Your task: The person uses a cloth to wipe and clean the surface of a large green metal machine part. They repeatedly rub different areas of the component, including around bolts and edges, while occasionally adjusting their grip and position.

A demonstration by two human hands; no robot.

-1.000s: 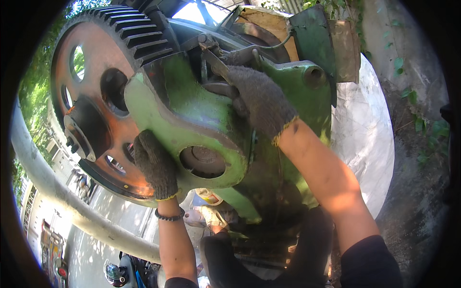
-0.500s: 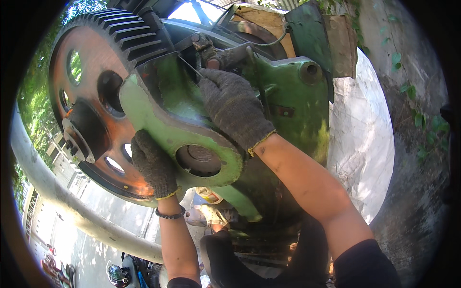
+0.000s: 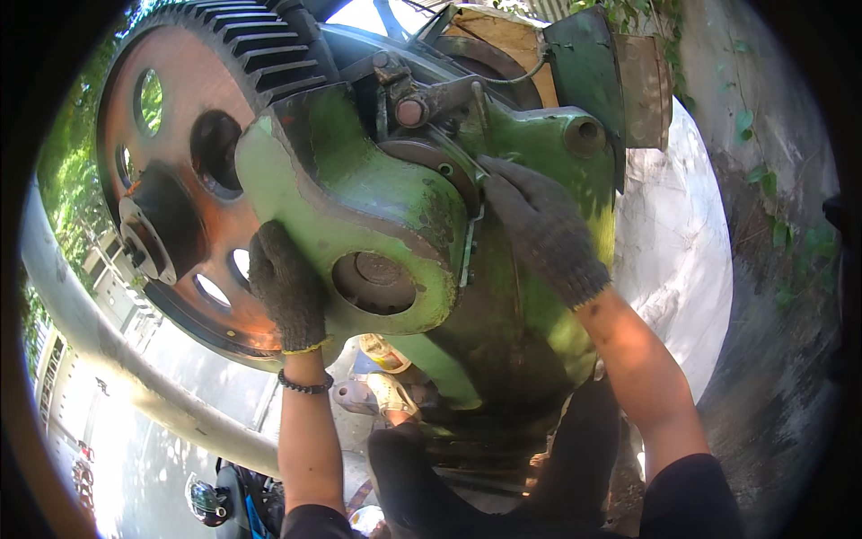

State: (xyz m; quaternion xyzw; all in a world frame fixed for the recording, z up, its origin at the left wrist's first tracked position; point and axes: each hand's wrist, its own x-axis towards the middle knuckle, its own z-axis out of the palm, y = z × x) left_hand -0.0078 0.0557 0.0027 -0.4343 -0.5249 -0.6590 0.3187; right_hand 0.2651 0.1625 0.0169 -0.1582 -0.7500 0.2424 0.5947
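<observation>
My left hand (image 3: 289, 286), in a dark knitted glove, lies against the left edge of a green cast-iron arm (image 3: 301, 193), its fingers stretched upward. My gloved right hand (image 3: 543, 229) is right of that arm, fingers pinched by the rim of a dark round part (image 3: 409, 150). A thin light metal rod (image 3: 452, 144) runs up and left from the fingertips; its far end lies near a round bolt head (image 3: 410, 112). The palm side of the right hand is hidden. The green machine body (image 3: 539, 144) stands behind it.
A large orange gear wheel (image 3: 171, 90) with dark teeth rises at the left. A pale pipe (image 3: 117, 359) slants across the lower left. At the right are a whitish sheet (image 3: 669, 260) and a concrete wall (image 3: 772, 341) with vines. A helmet (image 3: 206, 500) shows at the bottom.
My right hand has moved right and down from the upper middle of the casting, uncovering the bolt head and dark round part. My left hand stays against the green arm; the view has shifted slightly.
</observation>
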